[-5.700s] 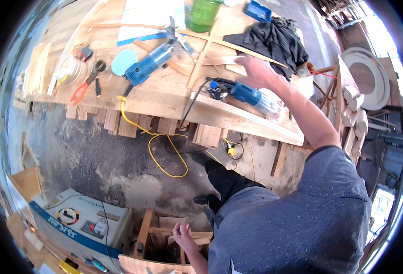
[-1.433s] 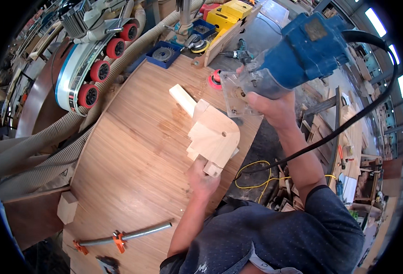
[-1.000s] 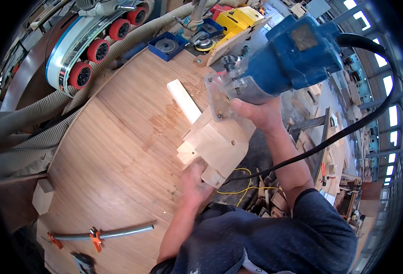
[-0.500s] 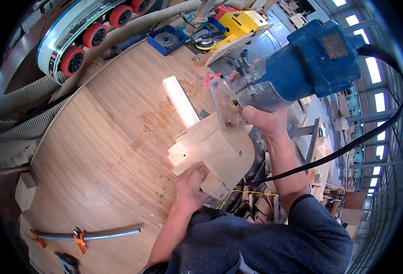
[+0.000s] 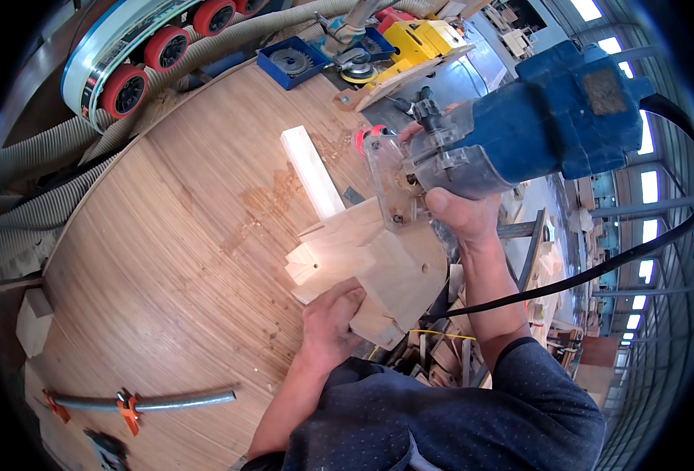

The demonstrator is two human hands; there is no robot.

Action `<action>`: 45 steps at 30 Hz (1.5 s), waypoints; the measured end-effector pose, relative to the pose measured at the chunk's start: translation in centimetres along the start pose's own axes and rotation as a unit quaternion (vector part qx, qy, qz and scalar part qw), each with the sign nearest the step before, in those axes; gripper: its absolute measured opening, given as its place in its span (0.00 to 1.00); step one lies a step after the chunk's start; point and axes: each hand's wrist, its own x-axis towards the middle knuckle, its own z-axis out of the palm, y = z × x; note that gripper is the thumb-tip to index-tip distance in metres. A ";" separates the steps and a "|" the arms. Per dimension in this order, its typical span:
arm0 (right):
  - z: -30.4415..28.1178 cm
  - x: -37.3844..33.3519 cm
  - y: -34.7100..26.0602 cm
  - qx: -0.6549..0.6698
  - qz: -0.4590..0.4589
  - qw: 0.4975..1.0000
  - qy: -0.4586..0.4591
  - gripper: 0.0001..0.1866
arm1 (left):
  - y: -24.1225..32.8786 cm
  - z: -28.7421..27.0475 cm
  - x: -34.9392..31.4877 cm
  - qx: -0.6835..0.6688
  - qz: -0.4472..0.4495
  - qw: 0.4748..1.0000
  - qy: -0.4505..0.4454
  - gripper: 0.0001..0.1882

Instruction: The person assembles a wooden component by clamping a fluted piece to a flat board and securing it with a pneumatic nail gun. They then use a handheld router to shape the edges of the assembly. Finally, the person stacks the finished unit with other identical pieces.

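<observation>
A blue trim router (image 5: pixel 535 118) with a clear plastic base is gripped in my right hand (image 5: pixel 471 218), the thumb on the near side and a fingertip showing beyond. The router lies on its side, its base against the far right edge of a pale shaped wooden piece (image 5: pixel 406 271). Whether the bit touches the wood cannot be seen. On the near left end of that piece, my left hand (image 5: pixel 331 318) is closed, fingers curled over the wood and partly hidden. A pale wood strip (image 5: pixel 313 173) lies on the tabletop just beyond the piece.
Brown wood-grain tabletop (image 5: pixel 166 259) with sawdust patches. A pipe clamp (image 5: pixel 178 402) with orange jaws lies near left. Blue trays (image 5: pixel 290 63) and a yellow tool (image 5: pixel 421 43) stand at the far side. The router's black cord (image 5: pixel 574 275) loops right, over wood offcuts (image 5: pixel 449 357).
The router and my right hand have shifted slightly right and nearer. The wooden piece's right end has moved a little the same way. My left hand keeps its hold, and the view has turned slightly.
</observation>
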 end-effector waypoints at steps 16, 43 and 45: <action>0.3 -0.1 -0.3 0.010 0.001 1.000 0.000 0.53 | 0.3 -0.2 0.3 -0.004 0.010 1.000 -0.007 0.26; 0.6 0.2 -0.1 -0.007 -0.003 1.000 0.000 0.53 | 0.3 -0.3 0.2 0.010 0.014 1.000 -0.008 0.25; 0.5 0.2 0.1 -0.002 -0.017 1.000 0.009 0.53 | 0.5 -0.2 0.2 -0.005 0.014 1.000 0.002 0.25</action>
